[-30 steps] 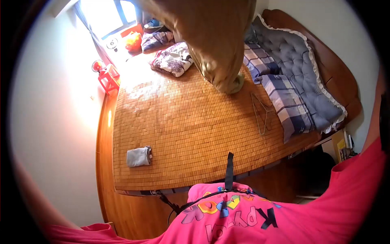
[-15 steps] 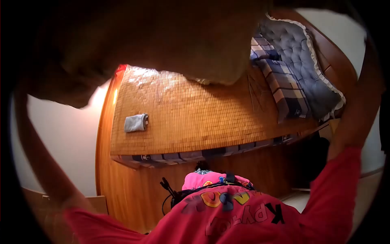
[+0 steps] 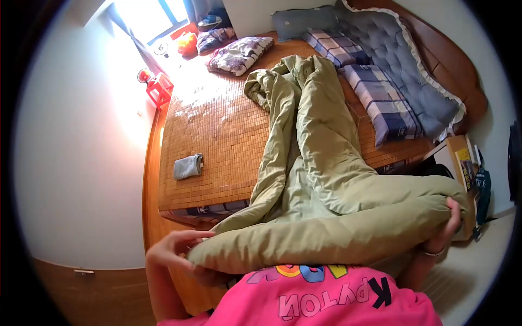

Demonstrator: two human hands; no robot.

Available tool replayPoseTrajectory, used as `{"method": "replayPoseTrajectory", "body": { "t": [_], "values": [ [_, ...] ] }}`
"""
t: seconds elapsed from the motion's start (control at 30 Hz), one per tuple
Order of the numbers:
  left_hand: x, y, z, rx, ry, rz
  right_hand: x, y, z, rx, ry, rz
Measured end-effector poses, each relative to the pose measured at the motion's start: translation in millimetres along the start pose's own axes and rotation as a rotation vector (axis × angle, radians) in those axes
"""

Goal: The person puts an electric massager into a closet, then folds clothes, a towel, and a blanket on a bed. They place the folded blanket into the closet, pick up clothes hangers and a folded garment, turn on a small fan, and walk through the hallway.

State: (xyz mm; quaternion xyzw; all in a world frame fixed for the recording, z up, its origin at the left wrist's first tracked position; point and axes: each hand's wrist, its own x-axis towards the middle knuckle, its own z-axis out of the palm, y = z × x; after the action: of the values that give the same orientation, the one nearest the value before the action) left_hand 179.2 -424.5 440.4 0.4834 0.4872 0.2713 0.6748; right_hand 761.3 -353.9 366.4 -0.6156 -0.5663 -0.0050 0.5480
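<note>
A thick olive-green quilt (image 3: 331,136) stretches from the middle of the bed down to my body, its near edge forming a puffy roll across my waist. At the left end of that edge, my left hand (image 3: 176,251) grips the quilt, thumb and fingers around it. My right hand (image 3: 447,225) is closed on the right end, its fingers curled over the edge and part of the palm hidden. Beyond, the quilt lies in two long folded ridges with a paler strip between them, bunched at the far end.
The bed has a woven bamboo mat (image 3: 217,130) with a small folded grey cloth (image 3: 188,167) on it. Plaid pillows (image 3: 380,98) rest near the padded grey headboard (image 3: 402,70). A patterned cushion (image 3: 239,55) lies at the far side. A red stool (image 3: 159,89) stands by the wall; a bedside cabinet (image 3: 457,157) is at right.
Both raised arms have come down to waist height. The quilt, a dark mass overhead before, has dropped and now lies spread over the bed, still held at its near edge.
</note>
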Motion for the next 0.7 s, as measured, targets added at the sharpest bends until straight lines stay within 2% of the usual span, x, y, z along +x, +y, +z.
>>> {"method": "replayPoseTrajectory", "body": {
  "t": [0.03,0.07,0.1,0.13,0.17,0.23,0.27,0.33,0.4,0.43,0.47,0.5,0.57,0.63,0.7],
  "values": [
    [7.9,-10.8,-28.0,-0.339,-0.147,0.029,4.4,1.4,-6.8,0.22,-0.027,0.175],
    [24.9,-42.2,-69.9,-0.044,0.081,0.019,8.7,2.9,-13.6,0.464,-0.011,0.362],
    [54.3,-59.4,-83.5,-0.034,0.387,-0.228,12.5,4.5,-20.3,0.678,0.045,0.545],
    [84.4,-95.3,-97.1,0.007,0.571,-0.398,9.9,3.9,-24.5,0.572,0.02,0.465],
    [105.7,-145.3,-105.7,0.042,0.602,-0.499,7.5,3.1,-29.0,0.466,0.004,0.385],
    [138.7,-228.4,-103.1,0.042,0.58,-0.649,10.1,-24.7,-18.4,0.64,0.157,0.661],
    [149.2,-248.1,-92.8,0.014,0.561,-0.686,12.9,-25.2,-15.2,0.634,0.174,0.652],
    [162.9,-279.7,-77.8,-0.028,0.52,-0.737,16.8,-19.1,-14.0,0.638,0.243,0.979],
    [171.7,-291.3,-68.2,-0.051,0.478,-0.757,12.9,-4.8,-0.9,0.427,0.175,1.066],
    [172.9,-295.7,-64.8,-0.059,0.461,-0.771,-0.4,30.2,1.4,0.415,0.087,1.13],
    [170.7,-296.3,-63.4,-0.065,0.448,-0.775,-13.8,44.7,8.3,0.453,0.037,1.309],
    [168.4,-298.4,-62.9,-0.077,0.44,-0.788,-39.4,77.6,6.7,0.424,-0.008,1.354],
    [154.5,-299.2,-66.9,-0.086,0.434,-0.809,-80.8,86.5,9.9,0.482,-0.085,1.606],
    [133.1,-298.5,-70.2,-0.088,0.438,-0.833,-133.5,119.6,5.0,0.557,-0.103,1.722],
    [105.4,-295.2,-77.0,-0.082,0.456,-0.863,-153.6,132.2,5.5,0.625,-0.156,1.788]
  ]
}}
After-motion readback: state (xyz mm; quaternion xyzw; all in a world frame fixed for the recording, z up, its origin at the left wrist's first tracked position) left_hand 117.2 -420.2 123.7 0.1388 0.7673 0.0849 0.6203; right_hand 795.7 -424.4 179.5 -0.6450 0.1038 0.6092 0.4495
